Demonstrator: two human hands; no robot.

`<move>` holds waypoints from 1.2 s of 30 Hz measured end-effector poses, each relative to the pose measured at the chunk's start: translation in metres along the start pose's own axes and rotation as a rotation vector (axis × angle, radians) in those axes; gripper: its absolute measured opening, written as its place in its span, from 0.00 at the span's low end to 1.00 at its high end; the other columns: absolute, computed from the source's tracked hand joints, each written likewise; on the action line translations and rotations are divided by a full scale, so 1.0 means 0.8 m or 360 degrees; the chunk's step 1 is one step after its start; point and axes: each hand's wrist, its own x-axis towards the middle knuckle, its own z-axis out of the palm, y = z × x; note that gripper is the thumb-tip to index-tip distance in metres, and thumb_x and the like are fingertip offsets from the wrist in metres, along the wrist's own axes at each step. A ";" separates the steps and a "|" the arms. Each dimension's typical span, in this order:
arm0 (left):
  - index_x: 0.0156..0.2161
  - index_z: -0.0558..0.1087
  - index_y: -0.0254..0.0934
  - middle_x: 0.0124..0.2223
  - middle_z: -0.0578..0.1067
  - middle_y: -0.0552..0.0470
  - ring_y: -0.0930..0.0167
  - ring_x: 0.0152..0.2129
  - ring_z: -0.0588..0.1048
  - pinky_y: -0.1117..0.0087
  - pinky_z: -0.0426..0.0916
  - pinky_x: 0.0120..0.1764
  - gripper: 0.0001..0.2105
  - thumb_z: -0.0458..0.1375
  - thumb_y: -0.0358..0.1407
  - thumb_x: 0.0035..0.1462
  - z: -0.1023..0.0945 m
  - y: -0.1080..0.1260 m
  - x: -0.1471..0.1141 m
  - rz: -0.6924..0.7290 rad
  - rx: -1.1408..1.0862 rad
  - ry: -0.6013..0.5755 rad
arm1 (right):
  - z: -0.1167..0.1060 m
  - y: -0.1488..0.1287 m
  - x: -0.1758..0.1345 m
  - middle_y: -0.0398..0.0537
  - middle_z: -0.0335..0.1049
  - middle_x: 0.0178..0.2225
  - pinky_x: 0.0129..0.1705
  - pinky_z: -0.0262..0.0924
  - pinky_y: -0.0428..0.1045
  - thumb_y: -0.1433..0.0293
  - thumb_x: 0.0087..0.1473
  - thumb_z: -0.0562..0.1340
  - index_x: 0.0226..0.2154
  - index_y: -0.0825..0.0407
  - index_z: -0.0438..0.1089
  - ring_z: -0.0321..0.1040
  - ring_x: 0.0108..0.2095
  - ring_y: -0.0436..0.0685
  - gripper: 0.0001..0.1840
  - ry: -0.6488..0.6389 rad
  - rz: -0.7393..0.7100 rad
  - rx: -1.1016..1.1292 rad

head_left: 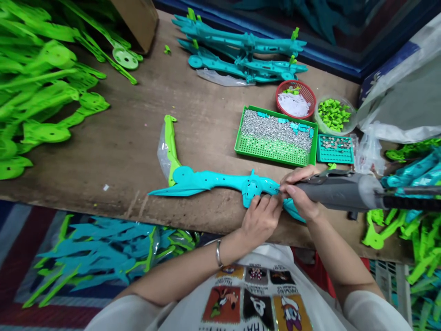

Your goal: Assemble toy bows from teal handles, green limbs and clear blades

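A long teal plastic toy part [225, 180] lies across the table near its front edge. From its left end a bright green arm [170, 147] with a clear plastic piece [163, 156] points toward the back. My left hand [262, 214] is closed on the toy part's near edge, right of its round middle hub. In my right hand [303, 195] is a grey electric screwdriver [339, 189], held nearly level with its tip at the part's right section. My fingers hide the tip and any screw under it.
Behind my hands stand a green tray of screws [237, 142], a red basket [278, 103] with white pieces, a tub of small green parts [320, 126] and a teal tray [334, 156]. Green parts [48, 96] pile up left; assembled teal parts [241, 43] lie at the back.
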 end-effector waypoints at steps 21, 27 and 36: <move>0.66 0.65 0.33 0.64 0.70 0.35 0.52 0.63 0.66 0.41 0.56 0.65 0.32 0.60 0.50 0.63 -0.014 -0.035 0.040 -0.0204 -0.0183 -0.0047 | -0.027 0.004 0.117 0.38 0.72 0.24 0.28 0.66 0.50 0.59 0.52 0.69 0.38 0.48 0.70 0.67 0.20 0.51 0.15 0.0583 -0.0451 0.0064; 0.66 0.65 0.28 0.68 0.65 0.33 0.52 0.67 0.61 0.42 0.53 0.68 0.32 0.54 0.51 0.67 -0.005 -0.037 0.041 -0.0222 -0.0184 -0.0078 | -0.022 0.023 0.130 0.37 0.73 0.23 0.26 0.65 0.50 0.61 0.52 0.69 0.38 0.48 0.69 0.67 0.19 0.51 0.14 0.0545 -0.0426 0.0061; 0.66 0.63 0.26 0.67 0.66 0.33 0.49 0.68 0.59 0.44 0.51 0.68 0.41 0.56 0.59 0.61 -0.005 -0.036 0.042 -0.0274 -0.0150 -0.0075 | -0.022 0.028 0.138 0.38 0.73 0.22 0.24 0.64 0.48 0.58 0.50 0.71 0.36 0.48 0.70 0.67 0.18 0.50 0.16 0.0440 -0.0328 0.0083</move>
